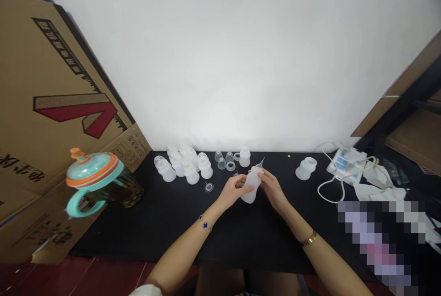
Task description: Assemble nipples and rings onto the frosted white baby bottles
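Note:
A frosted white baby bottle (252, 187) is held tilted above the black table, between both hands. My left hand (234, 191) grips its body from the left, thumb across the front. My right hand (272, 188) closes on the neck from the right. At the bottle's mouth a clear part with a thin pointed stem (260, 164) sticks up; whether fingers pinch it is hidden. Behind the hands stand an open white bottle (245, 156), clear dome caps (221, 163) and a ring (230, 166). A clear disc with a stem (209, 187) lies left of my left hand.
Several white bottles with clear caps (190, 172) cluster on the left. Another open bottle (305, 168) tilts on the right, near a white device with cables (346, 166). A large turquoise-lidded jug (103, 183) stands by a cardboard box (41, 149). A white wall (258, 57) closes the back.

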Demonstrator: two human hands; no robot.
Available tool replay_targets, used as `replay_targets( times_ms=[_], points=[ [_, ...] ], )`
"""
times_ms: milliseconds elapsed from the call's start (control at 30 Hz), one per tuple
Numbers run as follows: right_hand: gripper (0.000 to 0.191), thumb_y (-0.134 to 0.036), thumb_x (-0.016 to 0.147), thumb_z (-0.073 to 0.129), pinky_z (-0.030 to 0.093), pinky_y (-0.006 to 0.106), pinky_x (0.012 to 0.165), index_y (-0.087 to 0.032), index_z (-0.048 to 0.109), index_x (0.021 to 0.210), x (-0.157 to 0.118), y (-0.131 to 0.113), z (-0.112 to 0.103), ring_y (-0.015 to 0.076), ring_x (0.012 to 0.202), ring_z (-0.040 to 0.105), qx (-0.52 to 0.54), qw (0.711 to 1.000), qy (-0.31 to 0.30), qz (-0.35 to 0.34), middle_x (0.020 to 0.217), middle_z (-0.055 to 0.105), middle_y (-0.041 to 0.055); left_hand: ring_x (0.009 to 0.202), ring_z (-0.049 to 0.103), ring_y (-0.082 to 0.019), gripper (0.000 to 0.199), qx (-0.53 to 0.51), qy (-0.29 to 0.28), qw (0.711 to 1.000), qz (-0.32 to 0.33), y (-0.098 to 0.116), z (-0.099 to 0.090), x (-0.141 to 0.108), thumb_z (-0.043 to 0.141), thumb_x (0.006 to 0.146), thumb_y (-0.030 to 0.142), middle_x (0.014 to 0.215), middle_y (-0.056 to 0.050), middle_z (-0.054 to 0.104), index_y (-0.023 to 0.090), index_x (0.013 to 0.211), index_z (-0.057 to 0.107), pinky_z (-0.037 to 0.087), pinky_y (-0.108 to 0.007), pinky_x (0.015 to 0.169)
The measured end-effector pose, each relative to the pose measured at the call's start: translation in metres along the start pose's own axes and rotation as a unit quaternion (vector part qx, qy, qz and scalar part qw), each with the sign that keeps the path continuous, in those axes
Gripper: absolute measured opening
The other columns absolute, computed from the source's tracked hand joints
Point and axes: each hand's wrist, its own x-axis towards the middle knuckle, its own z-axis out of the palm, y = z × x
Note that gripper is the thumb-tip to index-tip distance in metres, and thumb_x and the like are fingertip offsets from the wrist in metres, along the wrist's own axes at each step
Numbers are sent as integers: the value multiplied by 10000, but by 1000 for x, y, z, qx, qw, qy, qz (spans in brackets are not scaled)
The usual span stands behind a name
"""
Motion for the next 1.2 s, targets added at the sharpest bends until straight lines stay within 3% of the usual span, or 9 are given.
replay_targets(
  times_ms=[200,367,533,733,1000,1200],
  points=[
    [358,-492,824,742,491,417,882,-221,774,1055,-2,-6,3,319,1072,636,32,999,-13,8,1093,742,94,922,670,-252,481,-53,-32,997,-37,4,-2,0,806,729,478,1022,-107,746,124,1046,735,458,-313,812],
    [352,-484,824,748,487,418,893,-226,772,1063,-2,-2,1,310,1049,647,28,1000,-11,8,1078,748,90,912,671,-240,453,-46,-33,998,-22,1,-2,0,817,729,444,1019,-101,741,129,1044,729,463,-305,804],
    [338,-471,814,768,481,384,865,-233,775,1053,0,1,-1,280,983,663,19,1000,-3,8,1069,749,80,810,666,-212,439,23,-6,1000,5,-4,0,-1,802,745,430,946,-93,735,126,1049,711,475,-291,727],
    [368,-495,801,776,480,363,825,-234,769,1060,0,1,-1,267,942,663,-9,1000,5,6,1060,747,78,842,665,-224,431,104,36,994,27,-8,0,-2,788,755,420,972,-90,730,146,1076,701,488,-292,715],
    [368,-503,792,775,476,402,884,-222,769,1030,-1,0,1,296,999,658,20,1000,3,19,1064,748,85,872,668,-231,456,-35,-30,999,-19,2,0,-1,807,727,473,974,-93,741,137,1025,727,469,-319,813],
    [382,-519,772,780,475,435,910,-218,773,1008,-3,-3,3,314,999,661,39,999,-2,34,1056,752,91,878,660,-234,457,-53,-46,995,-65,5,0,-2,810,724,476,957,-80,738,141,1028,747,454,-313,794]
  ],
)
